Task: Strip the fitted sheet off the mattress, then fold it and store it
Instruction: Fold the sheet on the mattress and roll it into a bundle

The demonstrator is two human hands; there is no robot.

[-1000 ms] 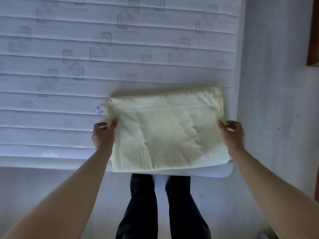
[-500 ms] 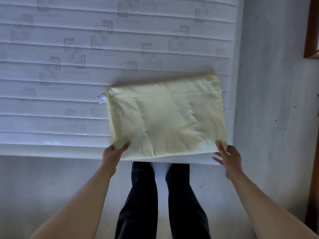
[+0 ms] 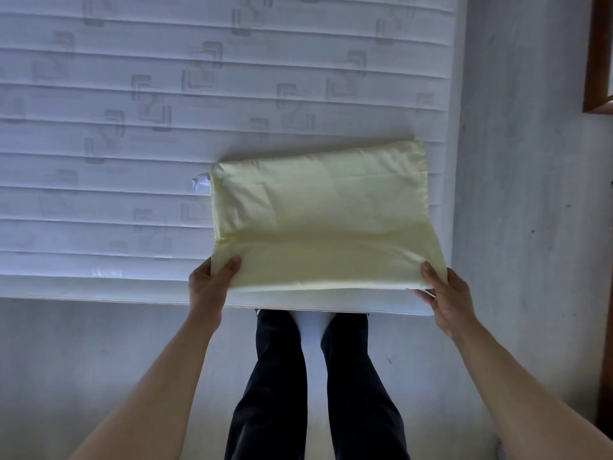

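Fitted sheet — pale yellow and folded into a thick rectangle — is laid on the bare mattress, at the mattress's near right corner. Its far part rests flat on the quilted top, while its near edge is raised slightly off that top and reaches almost to the mattress's front edge. A crease runs across the sheet from side to side, just beyond the raised part.

The sheet's near left corner is gripped by the left hand, thumb on top of the cloth and fingers tucked beneath it. The sheet's near right corner is gripped by the right hand in the same way, thumb pressed on the upper face and fingers curled under the edge.

A small white tag is seen just beside the sheet's far left corner, lying on the mattress. The mattress is white, quilted in horizontal bands with faint square motifs.

Below the sheet, past the mattress's front edge, dark trousers and white socks are seen on a grey floor. To the right of the sheet, well apart, a piece of brown wooden furniture is cut off by the frame's edge.
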